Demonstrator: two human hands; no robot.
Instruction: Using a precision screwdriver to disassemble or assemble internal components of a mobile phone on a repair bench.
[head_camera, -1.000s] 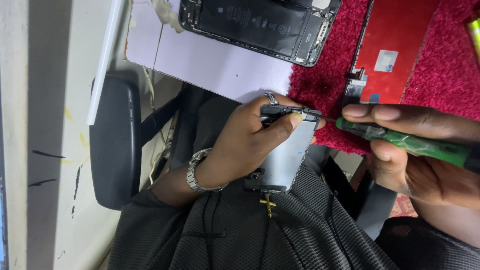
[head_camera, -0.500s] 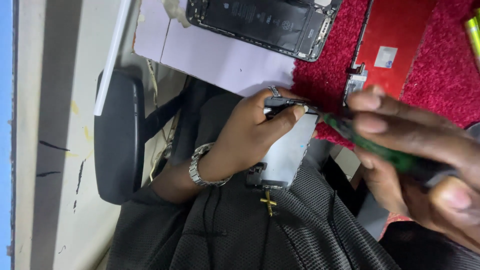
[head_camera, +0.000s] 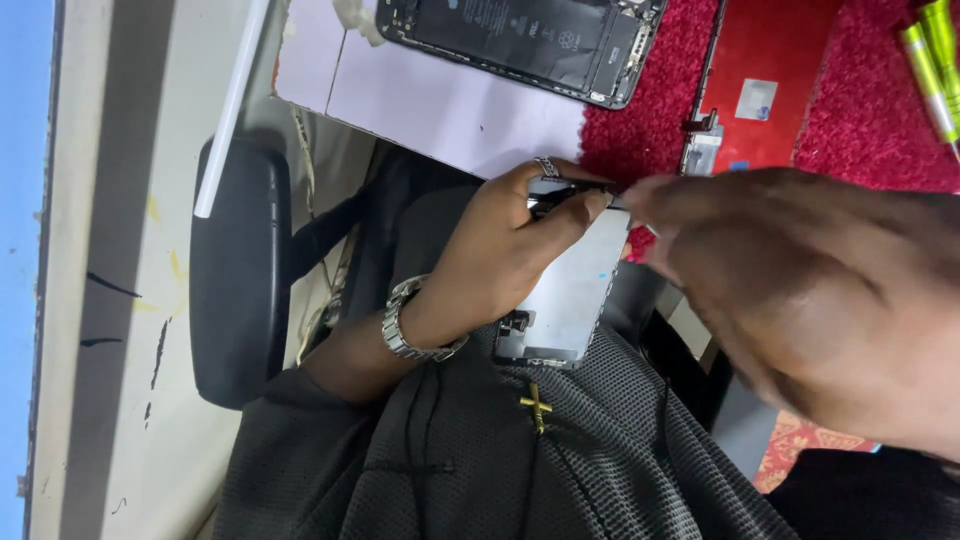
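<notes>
Phone display panel (head_camera: 572, 300), silver-grey metal backing toward you, is held in front of your chest, above the dark mesh shirt (head_camera: 560, 470) and just below the near edge of the red mat (head_camera: 650, 110). Panel is rectangular, with a small blue dot on the plate and a black connector block at its lower corner. Your left hand (head_camera: 500, 250) grips its top end: thumb and fingers pinched closed on the dark upper edge, ring on one finger, metal wristwatch (head_camera: 410, 325) on the wrist. Your right hand (head_camera: 800, 290) sits close to the camera, blurred; fingertips meet the panel's top edge just beside the left thumb. Whether those fingers clamp anything, you cannot tell. On the mat lie an opened phone body (head_camera: 520, 40) with black battery exposed, a red phone panel (head_camera: 765, 85), and green-handled tools (head_camera: 930, 60) at far right. Gold cross pendant (head_camera: 536, 405) hangs just below the panel.
</notes>
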